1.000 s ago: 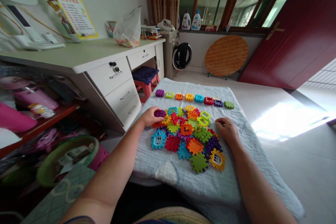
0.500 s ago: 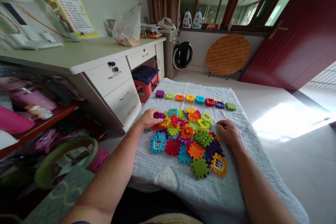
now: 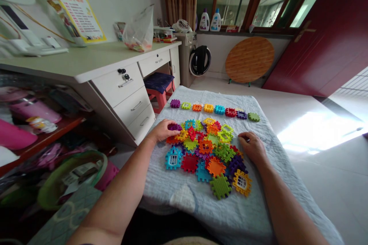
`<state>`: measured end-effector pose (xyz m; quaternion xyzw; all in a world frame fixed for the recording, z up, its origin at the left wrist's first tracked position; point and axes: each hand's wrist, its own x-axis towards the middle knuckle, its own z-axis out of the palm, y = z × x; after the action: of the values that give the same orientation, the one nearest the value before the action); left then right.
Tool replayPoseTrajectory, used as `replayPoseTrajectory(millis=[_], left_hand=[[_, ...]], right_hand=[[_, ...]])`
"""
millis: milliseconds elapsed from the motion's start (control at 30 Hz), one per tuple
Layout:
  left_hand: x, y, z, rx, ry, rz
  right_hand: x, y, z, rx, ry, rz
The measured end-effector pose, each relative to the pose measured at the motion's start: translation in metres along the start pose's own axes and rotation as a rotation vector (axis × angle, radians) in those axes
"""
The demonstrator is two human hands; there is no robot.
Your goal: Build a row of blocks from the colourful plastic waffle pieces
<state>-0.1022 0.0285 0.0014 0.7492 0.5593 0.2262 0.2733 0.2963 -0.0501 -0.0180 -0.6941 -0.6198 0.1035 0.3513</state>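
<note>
Logging the view from the head camera, I list the items in order.

Item 1: left hand (image 3: 163, 131), palm down at the heap's far left corner. Its fingertips lie on a purple tile (image 3: 174, 126). The thumb is hidden, so I cannot tell whether the tile is pinched or merely touched.

Item 2: right hand (image 3: 253, 146), knuckles up, resting on the cloth against the heap's right edge, beside a dark purple tile (image 3: 236, 162). Its fingers are loosely curled under, and I cannot tell if they enclose anything.

Item 3: heap of tiles (image 3: 205, 147), notched plastic squares in mixed colours, overlapping, lying between the two hands. On the near side I note a blue window tile (image 3: 173, 159), a red tile (image 3: 189, 162), a green tile (image 3: 220, 186) and a yellow window tile (image 3: 242, 182).

Item 4: row of tiles (image 3: 219, 109), eight single pieces set side by side beyond the heap, purple at the left end, green at the right.

Item 5: pale blue cloth (image 3: 258, 206), quilted, bearing items 1 to 4.

Item 6: desk (image 3: 86, 61) to the left, with drawers and a clear bag (image 3: 139, 30) on top. A stool (image 3: 158, 84) stands just beside it.

Item 7: round wooden board (image 3: 249, 59), leaning against the far wall.
</note>
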Motion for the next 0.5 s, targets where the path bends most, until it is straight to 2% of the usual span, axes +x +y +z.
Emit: replayPoseTrajectory(millis=[233, 500], left_hand=[[0.001, 0.006, 0.000, -0.029, -0.019, -0.008], [0.011, 0.013, -0.003, -0.004, -0.134, -0.067]], right_hand=[[-0.001, 0.000, -0.001, -0.002, -0.004, -0.009], [0.000, -0.002, -0.002, -0.003, -0.023, 0.005]])
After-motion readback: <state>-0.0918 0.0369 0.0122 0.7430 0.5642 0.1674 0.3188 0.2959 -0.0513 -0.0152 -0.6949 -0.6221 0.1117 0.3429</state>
